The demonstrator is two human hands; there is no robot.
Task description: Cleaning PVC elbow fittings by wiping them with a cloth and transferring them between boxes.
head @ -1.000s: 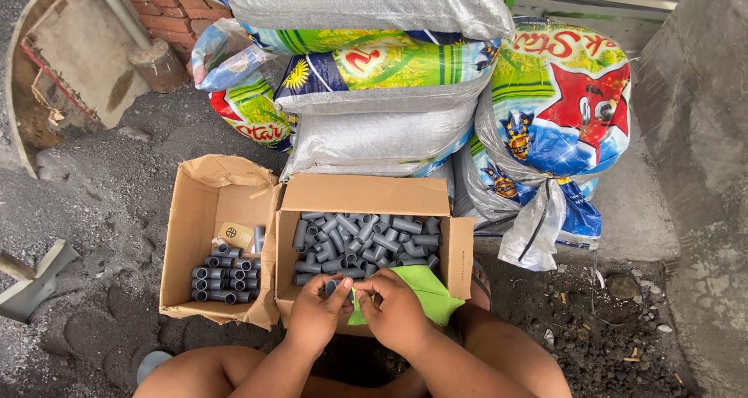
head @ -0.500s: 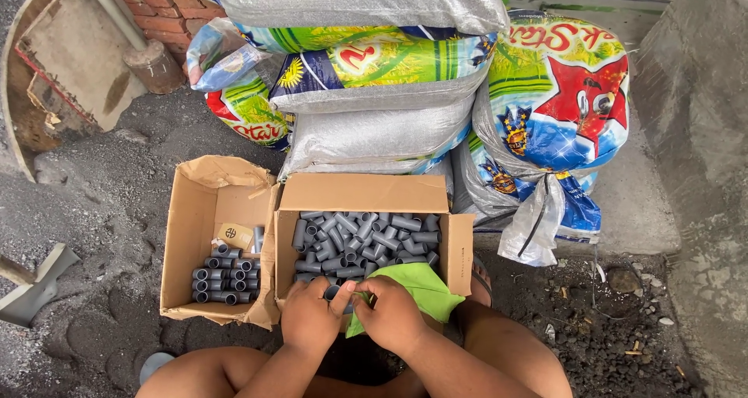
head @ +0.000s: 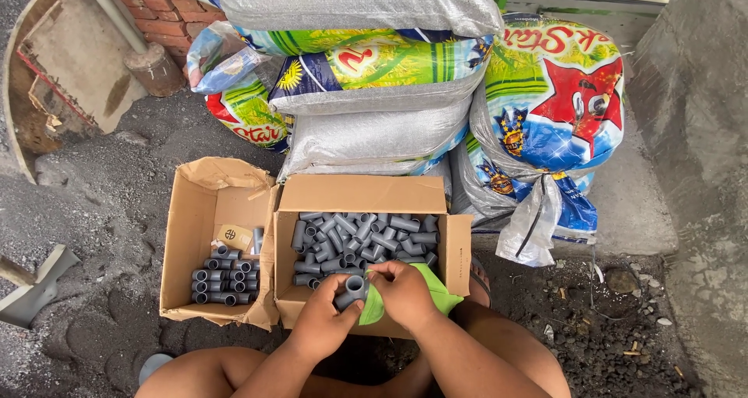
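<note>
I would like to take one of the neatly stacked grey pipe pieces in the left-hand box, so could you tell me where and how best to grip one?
Come from above: the left cardboard box is open-topped. The stacked grey pipe pieces lie on their sides in close rows, so take a top-row piece across its round body, or by its exposed open end, probably easiest where the stack meets bare box floor.

A: What packaging is there?
B: Two open brown cardboard boxes at lower centre, side by side and touching: the right box [head: 366, 194], and the left box [head: 195, 234] with a small tan label [head: 234, 236] lying inside.
A: And behind them?
B: Stacked sacks: a plain silvery sack [head: 374, 137], green-and-yellow printed sacks [head: 382, 59], and at right a tied blue sack with a red star [head: 557, 106].
</note>
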